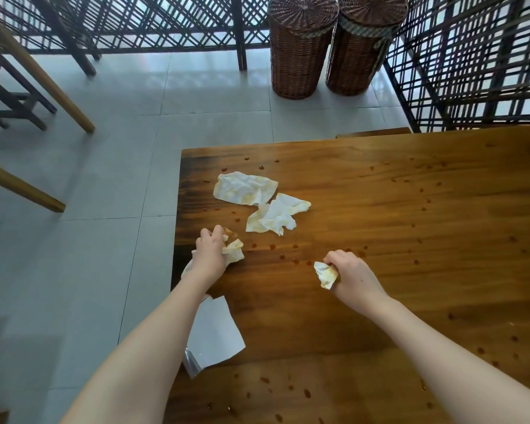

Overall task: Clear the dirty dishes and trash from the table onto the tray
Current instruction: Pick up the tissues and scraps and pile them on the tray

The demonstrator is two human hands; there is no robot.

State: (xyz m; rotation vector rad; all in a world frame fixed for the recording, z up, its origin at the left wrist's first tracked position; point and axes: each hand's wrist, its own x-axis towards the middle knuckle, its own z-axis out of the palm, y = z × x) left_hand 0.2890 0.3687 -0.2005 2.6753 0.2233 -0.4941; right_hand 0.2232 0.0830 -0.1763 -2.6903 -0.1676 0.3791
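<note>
Wooden table (pixel 380 209) bears stained napkins (pixel 245 188), foil wrapper (pixel 214 335).

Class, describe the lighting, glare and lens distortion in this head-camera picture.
Head view: daylight enters through the dark lattice screens, leaving soft glare on the pale tiled floor and a sheen on the brown wooden table; the wide lens bows the screens and the table edges.
</note>
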